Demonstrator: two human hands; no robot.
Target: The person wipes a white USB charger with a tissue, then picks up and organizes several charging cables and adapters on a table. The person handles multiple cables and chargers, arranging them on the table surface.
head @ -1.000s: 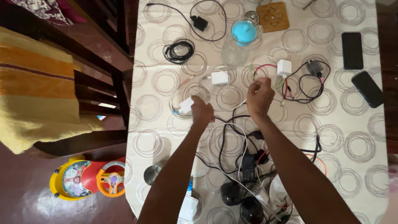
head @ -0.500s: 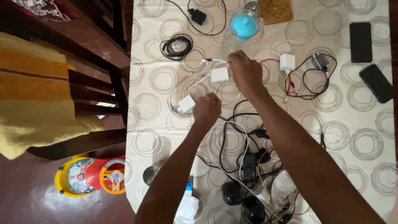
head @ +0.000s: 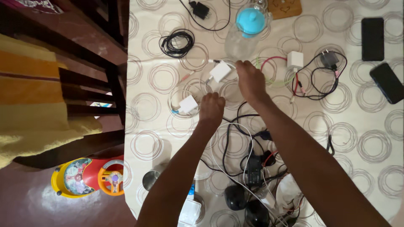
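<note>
Right hand (head: 251, 82) reaches across to the upper middle of the table (head: 362, 126), fingers curled and pinching a thin white cable (head: 224, 62) just beside a white charger block (head: 220, 71); the block lies tilted on the ring-patterned tablecloth, touching or nearly touching the fingertips. Left hand (head: 211, 109) is closed in a loose fist below it, knuckles up; can't tell what it grips, white cord runs out from under it. A second white charger (head: 188, 104) sits just left of the left hand with a blue-tipped plug end. Coiled black cable (head: 176, 43) lies further up-left, well apart. Clear jug with blue lid (head: 248, 23) stands above the right hand. Third white adapter (head: 295, 60) with red and green cords to the right, black charger with tangled black cord (head: 326, 63) beside it. Two black phones (head: 372, 38) at the right edge. Tangle of black and white cables (head: 248, 159) near the forearms. Toy car (head: 88, 178) on floor at left
</note>
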